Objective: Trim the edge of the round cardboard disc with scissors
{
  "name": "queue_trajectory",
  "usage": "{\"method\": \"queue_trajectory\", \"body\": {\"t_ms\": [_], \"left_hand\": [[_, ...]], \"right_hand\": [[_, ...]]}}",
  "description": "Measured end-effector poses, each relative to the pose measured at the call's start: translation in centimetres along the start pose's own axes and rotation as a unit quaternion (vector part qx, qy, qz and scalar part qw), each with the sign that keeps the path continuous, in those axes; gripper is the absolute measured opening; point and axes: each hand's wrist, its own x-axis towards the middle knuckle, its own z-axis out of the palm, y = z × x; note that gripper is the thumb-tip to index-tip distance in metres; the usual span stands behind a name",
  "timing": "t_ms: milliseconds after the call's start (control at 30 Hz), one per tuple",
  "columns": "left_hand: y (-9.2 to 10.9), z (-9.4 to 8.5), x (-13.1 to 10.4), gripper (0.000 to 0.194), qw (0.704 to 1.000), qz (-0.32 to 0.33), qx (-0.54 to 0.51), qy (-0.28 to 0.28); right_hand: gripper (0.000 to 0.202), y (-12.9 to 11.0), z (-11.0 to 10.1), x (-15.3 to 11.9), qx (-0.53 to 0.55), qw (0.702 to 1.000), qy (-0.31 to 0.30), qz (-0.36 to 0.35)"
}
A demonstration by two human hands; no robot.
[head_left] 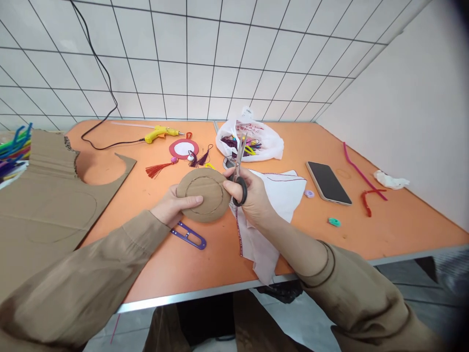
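Note:
A round cardboard disc with a smaller circle marked on it is gripped at its left edge by my left hand, the thumb lying on its face. In my right hand are scissors with black handles, blades pointing up and away. The right fingertips are at the disc's right edge. Beneath my right hand a white cloth with dark red stitched edging lies on the table. A purple slotted plastic piece lies just below the disc.
Cut cardboard covers the left side. A yellow glue gun, a red-rimmed round ornament with tassels and a white plastic bag lie behind. A phone and pipe cleaners are to the right on the orange table.

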Motion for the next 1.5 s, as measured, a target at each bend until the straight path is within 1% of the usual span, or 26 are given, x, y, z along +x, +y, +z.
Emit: {"method": "queue_trajectory", "body": {"t_ms": [133,200,233,300,367,467,567,633,733,800,867,967,1100,1233,1333,1400,1500], "left_hand": [[0.8,-1.0,0.5,0.046,0.997,0.041,0.023,0.055],[1.3,-1.4,0.6,0.049,0.996,0.04,0.038,0.072],[1.6,-1.5,0.5,0.049,0.996,0.033,0.045,0.07],[1.8,-1.6,0.4,0.048,0.997,0.005,0.059,0.042],[1.8,-1.6,0.2,0.046,0.996,-0.033,0.078,-0.005],[1.7,-1.3,0.0,0.044,0.988,-0.08,0.119,-0.062],[1.7,-1.1,-0.2,0.045,0.98,-0.112,0.139,-0.091],[1.7,-1.0,-0.1,0.044,0.984,-0.103,0.122,-0.081],[1.3,-1.1,0.1,0.042,0.994,-0.052,0.075,-0.059],[0.9,-1.1,0.3,0.039,0.997,-0.034,0.051,-0.057],[0.6,-1.1,0.4,0.036,0.998,-0.027,0.031,-0.04],[0.5,-1.0,0.3,0.035,0.999,-0.026,0.016,-0.01],[0.8,-1.1,0.3,0.033,0.999,-0.031,0.015,-0.011],[0.9,-1.4,0.3,0.033,0.999,-0.039,0.011,-0.025],[0.9,-1.5,0.2,0.037,0.998,-0.048,0.011,-0.041],[0.9,-1.4,0.1,0.04,0.997,-0.045,0.003,-0.056],[0.6,-1.2,0.2,0.046,0.997,-0.037,-0.013,-0.074]], "right_hand": [[0.022,0.0,-0.5,0.0,-0.032,0.999,-0.038,-0.004],[0.024,-0.1,-0.7,-0.1,-0.068,0.996,-0.056,-0.009],[0.026,-0.2,-0.8,-0.1,-0.086,0.995,-0.056,-0.02],[0.031,-0.2,-0.8,-0.1,-0.104,0.992,-0.046,-0.047],[0.035,-0.3,-0.7,0.0,-0.093,0.993,-0.044,-0.06],[0.031,-0.3,-0.5,0.0,-0.07,0.994,-0.085,-0.022],[0.025,-0.2,-0.2,-0.1,-0.068,0.99,-0.12,0.026],[0.023,0.0,-0.1,-0.1,-0.06,0.993,-0.1,0.029],[0.021,0.3,0.0,-0.1,-0.04,0.999,-0.025,0.003],[0.02,0.4,0.1,-0.1,-0.029,1.0,0.003,-0.005],[0.02,0.5,0.2,-0.1,-0.023,1.0,-0.004,0.0],[0.021,0.5,0.2,-0.3,-0.018,0.999,-0.044,0.011],[0.022,0.7,0.1,-0.3,0.005,0.996,-0.082,0.022],[0.023,0.9,0.0,-0.2,0.028,0.994,-0.103,0.038],[0.023,0.9,0.0,-0.3,0.016,0.995,-0.092,0.025],[0.024,0.9,0.2,-0.4,0.015,0.997,-0.068,0.017],[0.023,1.0,0.3,-0.2,0.028,0.999,-0.037,0.025]]}}
